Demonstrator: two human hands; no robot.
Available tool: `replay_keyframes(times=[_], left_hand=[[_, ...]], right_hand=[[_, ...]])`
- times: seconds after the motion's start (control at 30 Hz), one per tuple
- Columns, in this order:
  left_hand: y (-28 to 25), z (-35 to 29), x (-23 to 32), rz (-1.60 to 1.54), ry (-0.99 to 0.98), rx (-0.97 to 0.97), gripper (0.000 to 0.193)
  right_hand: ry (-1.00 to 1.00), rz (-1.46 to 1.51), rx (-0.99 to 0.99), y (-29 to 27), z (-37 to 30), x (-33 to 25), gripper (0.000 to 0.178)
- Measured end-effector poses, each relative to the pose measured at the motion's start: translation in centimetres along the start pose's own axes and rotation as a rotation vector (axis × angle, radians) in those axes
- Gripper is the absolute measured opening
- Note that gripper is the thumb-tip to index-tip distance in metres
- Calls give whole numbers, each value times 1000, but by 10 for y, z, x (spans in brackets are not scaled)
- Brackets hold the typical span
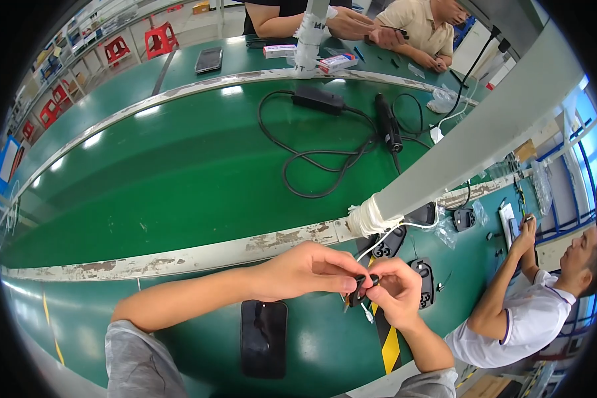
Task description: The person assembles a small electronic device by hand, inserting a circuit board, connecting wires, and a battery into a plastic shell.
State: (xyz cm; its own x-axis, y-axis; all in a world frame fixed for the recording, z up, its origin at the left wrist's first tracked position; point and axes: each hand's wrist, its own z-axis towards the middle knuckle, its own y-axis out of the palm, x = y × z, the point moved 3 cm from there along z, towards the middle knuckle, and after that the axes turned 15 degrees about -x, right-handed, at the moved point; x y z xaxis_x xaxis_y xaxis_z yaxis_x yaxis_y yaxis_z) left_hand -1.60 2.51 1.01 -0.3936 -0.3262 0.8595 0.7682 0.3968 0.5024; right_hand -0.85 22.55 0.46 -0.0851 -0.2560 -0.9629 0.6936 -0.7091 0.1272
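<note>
Pinches a small black item (359, 292) between left grip (305, 270) and right grip (401, 292), with both closed fingertip-narrow (cannot tell whether on one part or two), probably for finer control. Holds it above the green desk (212, 358), perhaps for clearer sight; has a dark phone (264, 339) flat nearby and black cases (426, 275) beyond, apparently within reach.

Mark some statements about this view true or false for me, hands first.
1. The left hand and right hand meet at a small black part. True.
2. The black phone is in the right hand. False: it lies on the green bench.
3. Black-and-yellow striped tape shows on the bench. True.
4. The stools in the background are blue. False: they are red.
5. The black cylindrical device lies beyond the pale rail. True.
</note>
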Motion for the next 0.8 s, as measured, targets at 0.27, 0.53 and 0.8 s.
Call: replay_keyframes(times=[0.27,0.53,0.8], left_hand=[[-19,0,-19,-193,4,-111,36],[-13,-2,-22,-367,-16,-74,35],[-16,1,-9,-205,-23,66,31]], right_hand=[[-72,-158,-59,-4,1,-1,29],[-182,-338,-104,0,0,-3,31],[163,53,-25,0,5,1,37]])
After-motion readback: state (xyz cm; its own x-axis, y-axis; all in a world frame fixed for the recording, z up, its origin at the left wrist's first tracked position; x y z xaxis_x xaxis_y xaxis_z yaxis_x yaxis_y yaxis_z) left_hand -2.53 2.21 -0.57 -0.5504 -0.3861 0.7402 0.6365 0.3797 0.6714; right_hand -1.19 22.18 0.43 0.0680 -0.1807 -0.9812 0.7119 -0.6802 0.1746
